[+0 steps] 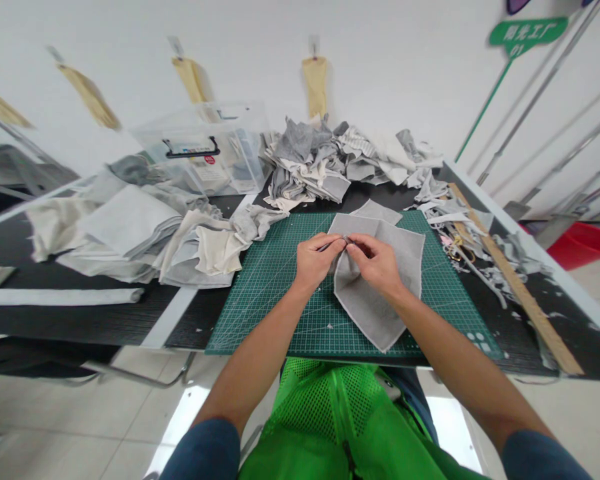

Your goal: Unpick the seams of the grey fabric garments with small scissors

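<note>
A grey cloth piece [397, 257] with a stitched-looking edge lies over the green cutting mat [270, 300], its lower corner pointing toward me. My left hand [316, 260] is closed in a pinch at the cloth's upper left part. A thin dark thing shows at its fingers, too small to name. Fingertip to fingertip with it, my right hand [377, 262] pinches the same cloth, which puckers below the fingers. Another light grey cloth [377, 211] shows from behind the first one.
Stacked grey and cream cloths [130, 220] lie left, before a clear plastic box [215, 153]. A scrap heap [310, 160] stands behind the mat. At right are a wooden ruler [520, 287], cloth strips and gold-handled scissors [463, 252]. A white fabric roll [65, 297] lies far left.
</note>
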A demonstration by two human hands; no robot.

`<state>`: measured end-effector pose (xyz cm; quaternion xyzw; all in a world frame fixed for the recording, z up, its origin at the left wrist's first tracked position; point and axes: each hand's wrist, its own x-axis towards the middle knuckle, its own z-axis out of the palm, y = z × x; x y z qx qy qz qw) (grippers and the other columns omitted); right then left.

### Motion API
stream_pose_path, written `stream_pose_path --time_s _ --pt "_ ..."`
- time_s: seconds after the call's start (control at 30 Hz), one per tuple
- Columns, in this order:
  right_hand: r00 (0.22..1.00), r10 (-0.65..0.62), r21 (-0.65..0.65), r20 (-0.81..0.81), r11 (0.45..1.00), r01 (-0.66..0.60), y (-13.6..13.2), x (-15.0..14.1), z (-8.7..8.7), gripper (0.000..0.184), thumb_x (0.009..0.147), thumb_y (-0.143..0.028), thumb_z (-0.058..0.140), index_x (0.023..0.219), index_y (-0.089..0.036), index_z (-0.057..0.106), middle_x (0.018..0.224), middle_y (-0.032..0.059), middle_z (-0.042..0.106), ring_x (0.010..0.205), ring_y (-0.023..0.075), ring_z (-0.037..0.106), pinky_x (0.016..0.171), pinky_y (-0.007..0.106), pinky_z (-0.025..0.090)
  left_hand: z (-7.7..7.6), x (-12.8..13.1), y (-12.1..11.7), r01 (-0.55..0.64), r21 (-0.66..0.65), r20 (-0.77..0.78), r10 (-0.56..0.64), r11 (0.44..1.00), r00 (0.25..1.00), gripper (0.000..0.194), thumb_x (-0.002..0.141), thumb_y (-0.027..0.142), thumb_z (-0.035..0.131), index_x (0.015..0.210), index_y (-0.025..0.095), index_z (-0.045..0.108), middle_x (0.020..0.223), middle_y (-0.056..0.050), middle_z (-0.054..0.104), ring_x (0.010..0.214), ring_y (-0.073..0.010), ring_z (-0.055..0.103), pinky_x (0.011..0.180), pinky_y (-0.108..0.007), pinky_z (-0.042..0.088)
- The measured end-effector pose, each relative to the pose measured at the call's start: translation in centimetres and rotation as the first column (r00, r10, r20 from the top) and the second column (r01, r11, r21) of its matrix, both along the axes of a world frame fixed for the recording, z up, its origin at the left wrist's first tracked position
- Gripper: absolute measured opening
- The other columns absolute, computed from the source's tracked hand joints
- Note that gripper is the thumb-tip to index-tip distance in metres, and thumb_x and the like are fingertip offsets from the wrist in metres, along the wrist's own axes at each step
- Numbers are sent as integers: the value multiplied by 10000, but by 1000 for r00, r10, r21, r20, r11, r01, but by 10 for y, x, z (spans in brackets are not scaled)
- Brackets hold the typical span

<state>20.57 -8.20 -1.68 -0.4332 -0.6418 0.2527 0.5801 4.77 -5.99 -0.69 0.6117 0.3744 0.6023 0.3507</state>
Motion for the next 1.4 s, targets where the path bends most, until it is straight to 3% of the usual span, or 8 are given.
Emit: stream_pose_path --time_s 0.77,0.9,1.03,1.17,1.3,1.4 --pt "999 3 -65 -37 998 -5 5 -1 -4 295 881 -471 699 1016 -221 776 970 53 794 834 213 712 809 378 583 1 -1 -1 9 -13 -53 -9 1000 999 156 796 379 784 801 232 833 795 -23 760 758 -166 659 734 -288 514" --pt "994 17 -51 -103 998 -23 5 -1 -3 335 889 -511 687 1040 -215 735 976 58 767 840 203 693 797 362 576 0 -1 1 9 1 -68 -9 1000 998 173 808 382 774 826 218 826 826 -33 769 764 -168 670 736 -291 517" --pt "986 15 -55 -165 998 -24 6 4 0 419 899 -565 661 1124 -211 649 966 53 711 790 181 654 725 328 561 -3 0 4 12 -27 -23 -12 1000 1000 197 809 381 771 866 194 797 858 -43 766 792 -168 675 766 -290 519" --pt "989 82 -102 -127 990 -95 7 5 0 439 841 -591 723 1058 -219 640 925 35 690 802 182 637 713 313 546 -7 1 7 58 -68 77 -53 996 996 238 791 382 783 903 181 720 845 -34 733 766 -146 656 746 -270 510" --pt "987 120 -110 -111 985 -132 3 -3 1 359 829 -543 750 940 -208 684 826 19 690 768 182 630 717 316 545 -7 1 8 81 33 41 -82 996 996 198 801 336 777 858 188 659 858 -28 688 818 -154 653 807 -295 514" --pt "997 13 -20 -79 1000 -15 -2 -6 4 246 862 -448 727 920 -209 721 848 33 711 763 186 641 705 321 546 -4 -1 8 -64 197 -90 83 978 992 162 792 294 794 852 202 675 997 -59 666 1012 -201 632 961 -358 486"
